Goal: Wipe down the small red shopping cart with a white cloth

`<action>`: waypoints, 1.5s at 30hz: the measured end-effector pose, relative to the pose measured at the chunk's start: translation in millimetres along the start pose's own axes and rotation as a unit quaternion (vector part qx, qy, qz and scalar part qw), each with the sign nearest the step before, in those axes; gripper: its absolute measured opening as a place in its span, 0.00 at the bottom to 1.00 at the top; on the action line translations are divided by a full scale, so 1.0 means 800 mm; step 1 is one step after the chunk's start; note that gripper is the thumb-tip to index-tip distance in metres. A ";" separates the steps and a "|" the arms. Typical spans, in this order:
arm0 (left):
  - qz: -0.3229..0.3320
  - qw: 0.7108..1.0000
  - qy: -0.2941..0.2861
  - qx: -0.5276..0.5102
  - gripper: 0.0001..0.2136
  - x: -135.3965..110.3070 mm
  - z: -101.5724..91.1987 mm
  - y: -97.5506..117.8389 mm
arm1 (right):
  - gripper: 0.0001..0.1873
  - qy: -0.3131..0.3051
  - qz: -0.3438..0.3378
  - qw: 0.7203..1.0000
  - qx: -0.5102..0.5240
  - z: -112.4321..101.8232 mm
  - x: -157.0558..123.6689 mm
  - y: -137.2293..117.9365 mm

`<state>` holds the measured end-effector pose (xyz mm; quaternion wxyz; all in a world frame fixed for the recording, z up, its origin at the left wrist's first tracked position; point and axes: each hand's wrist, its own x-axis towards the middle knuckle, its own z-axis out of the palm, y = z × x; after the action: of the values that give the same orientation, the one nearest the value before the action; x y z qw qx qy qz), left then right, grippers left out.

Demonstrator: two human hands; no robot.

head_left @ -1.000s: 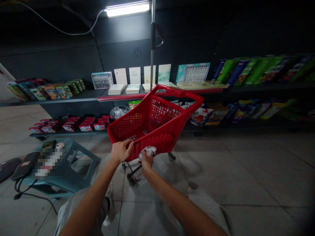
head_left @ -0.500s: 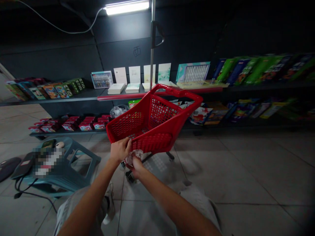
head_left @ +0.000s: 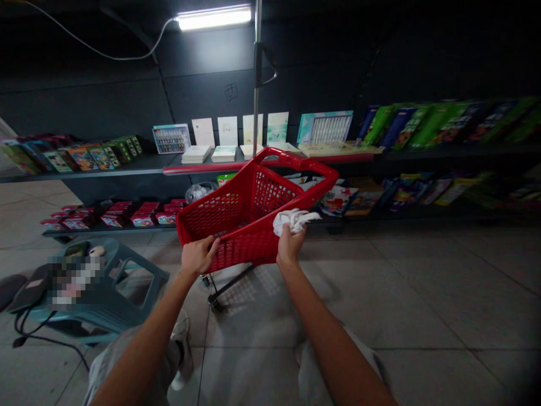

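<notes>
1. Right hand [head_left: 291,246] has moved up and rightward since the earlier frame, from beside the left hand [head_left: 198,256] toward the cart's handle end.
2. Right fingers clenched on crumpled white cloth [head_left: 291,221], at the cart's near side; can't tell if cloth touches it.
3. Left fingers grasping near rim of red shopping cart [head_left: 243,251].
4. Cart stands on floor [head_left: 406,316] before stocked shelves [head_left: 186,169], stool [head_left: 127,301] to its left.

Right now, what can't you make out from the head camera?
All in the head view:
Right hand: some fingertips hidden by the white cloth.
Red cart: part of its floor hidden by its near wall.
Stool: part of its top masked by pixelation.
Dark object: cut off by the left edge.
Green packets: print blurred.
</notes>
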<state>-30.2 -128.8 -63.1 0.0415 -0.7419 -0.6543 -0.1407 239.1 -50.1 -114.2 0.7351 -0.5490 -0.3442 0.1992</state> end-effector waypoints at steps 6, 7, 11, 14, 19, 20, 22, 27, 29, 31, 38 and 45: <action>0.004 0.999 0.043 0.017 0.22 0.005 0.003 -0.020 | 0.26 -0.082 -0.246 0.955 -0.146 -0.007 0.008 -0.042; 0.010 0.998 0.060 0.024 0.22 0.005 0.006 -0.020 | 0.27 -0.103 -0.270 0.943 -0.168 -0.005 0.001 -0.045; 0.014 0.990 0.131 0.045 0.17 0.002 0.017 -0.008 | 0.34 -0.171 -0.304 0.904 -0.247 0.009 -0.040 -0.048; -0.002 0.989 0.143 0.050 0.18 0.001 0.023 0.003 | 0.36 -0.207 -0.311 0.888 -0.270 0.014 -0.065 -0.050; -0.051 0.990 0.128 0.029 0.20 0.010 0.019 0.001 | 0.33 -0.265 -0.334 0.868 -0.253 0.013 -0.076 -0.057; -0.051 0.991 0.125 0.020 0.19 0.013 0.018 -0.002 | 0.32 -0.274 -0.335 0.867 -0.247 0.012 -0.073 -0.058; -0.046 0.991 0.123 0.000 0.19 0.018 0.017 -0.012 | 0.31 -0.286 -0.339 0.864 -0.238 0.008 -0.062 -0.058; -0.056 0.990 0.121 -0.050 0.18 0.030 0.019 -0.041 | 0.31 -0.222 -0.350 0.882 -0.222 -0.009 -0.013 -0.064; -0.058 0.990 0.116 -0.061 0.19 0.035 0.019 -0.053 | 0.30 -0.181 -0.340 0.899 -0.210 -0.016 0.007 -0.068; -0.058 0.990 0.114 -0.067 0.20 0.040 0.018 -0.063 | 0.30 -0.155 -0.323 0.913 -0.196 -0.022 0.020 -0.070; -0.127 0.986 0.102 -0.040 0.22 0.059 0.014 -0.067 | 0.31 -0.057 -0.186 0.973 -0.121 -0.010 0.017 -0.019; -0.143 0.984 0.098 -0.042 0.20 0.063 0.014 -0.060 | 0.21 -0.054 0.087 0.987 -0.125 -0.001 -0.014 0.087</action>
<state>-70.8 -71.0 -66.4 0.0535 -0.6246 -0.7396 -0.2450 238.3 -35.9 -183.4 0.6209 -0.6532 -0.3560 0.2470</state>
